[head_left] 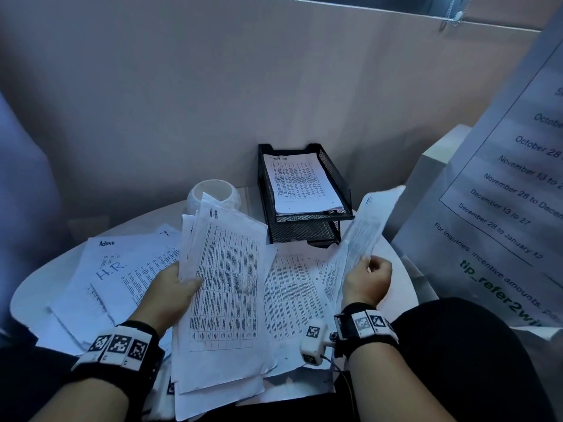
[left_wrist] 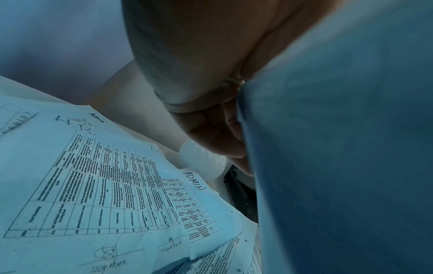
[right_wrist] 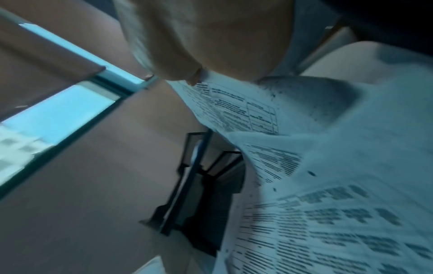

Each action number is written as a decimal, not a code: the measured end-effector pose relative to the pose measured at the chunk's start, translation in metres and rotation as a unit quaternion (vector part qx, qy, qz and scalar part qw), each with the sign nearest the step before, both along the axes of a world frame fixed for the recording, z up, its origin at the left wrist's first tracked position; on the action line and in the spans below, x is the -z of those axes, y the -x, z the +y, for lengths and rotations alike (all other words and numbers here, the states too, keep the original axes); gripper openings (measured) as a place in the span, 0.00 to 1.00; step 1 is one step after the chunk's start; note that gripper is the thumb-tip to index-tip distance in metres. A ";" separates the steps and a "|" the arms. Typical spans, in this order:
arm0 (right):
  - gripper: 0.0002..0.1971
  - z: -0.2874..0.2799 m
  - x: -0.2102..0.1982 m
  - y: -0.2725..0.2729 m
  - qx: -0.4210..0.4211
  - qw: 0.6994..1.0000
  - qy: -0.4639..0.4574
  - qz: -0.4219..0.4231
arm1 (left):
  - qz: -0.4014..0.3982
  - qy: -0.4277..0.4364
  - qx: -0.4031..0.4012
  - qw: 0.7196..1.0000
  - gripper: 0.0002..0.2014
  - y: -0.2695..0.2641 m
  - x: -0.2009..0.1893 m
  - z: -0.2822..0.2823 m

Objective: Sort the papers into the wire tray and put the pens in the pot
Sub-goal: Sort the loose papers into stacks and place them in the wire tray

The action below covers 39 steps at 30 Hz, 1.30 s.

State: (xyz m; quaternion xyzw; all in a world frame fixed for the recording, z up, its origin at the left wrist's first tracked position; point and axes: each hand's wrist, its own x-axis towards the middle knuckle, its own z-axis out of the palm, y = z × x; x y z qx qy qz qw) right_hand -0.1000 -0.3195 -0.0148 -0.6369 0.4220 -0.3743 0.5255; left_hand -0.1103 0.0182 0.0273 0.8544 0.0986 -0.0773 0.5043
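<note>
Left hand: my left hand point(head_left: 176, 287) grasps a sheaf of white printed sheets headed "H.R" point(head_left: 225, 287), thumb across the front at its left edge, fingers behind; the sheaf stands tilted up, centre of the head view.
Right hand: my right hand point(head_left: 370, 280) pinches the lower edge of a single white printed sheet point(head_left: 365, 226), fingers curled, right of centre; the sheet rises from the hand towards the upper right, just beside the tray.
Wire tray: black mesh two-tier tray point(head_left: 333, 170), upper centre, against the wall; its top tier holds a stack of white printed sheets point(head_left: 300, 185). It lies beyond both hands, nearer my right.
Pot: white rounded faceted pot point(head_left: 213, 193), left of the tray, partly behind the top of the held sheaf.
Loose papers: scattered white printed forms point(head_left: 122, 278) cover the round white table point(head_left: 30, 287), lower left to centre, under and around both hands; some are marked "Admin" and "H.R.".
Wristbands: black bands with black-and-white square markers point(head_left: 118, 348) on both wrists.
Notice: large printed sheet listing dates point(head_left: 518, 178), right edge of the frame.
</note>
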 end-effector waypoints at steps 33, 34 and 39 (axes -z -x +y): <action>0.36 0.101 0.000 0.026 -0.461 0.830 -0.217 0.229 | -0.007 0.179 -0.033 0.983 0.23 0.005 -0.003 -0.006; 0.33 0.104 0.003 0.025 -0.469 0.828 -0.211 0.223 | -0.011 0.168 -0.021 0.985 0.27 0.006 -0.004 -0.007; 0.13 0.106 -0.003 0.023 -0.469 0.858 -0.165 0.132 | -0.082 0.094 -0.007 0.992 0.17 0.008 -0.010 -0.010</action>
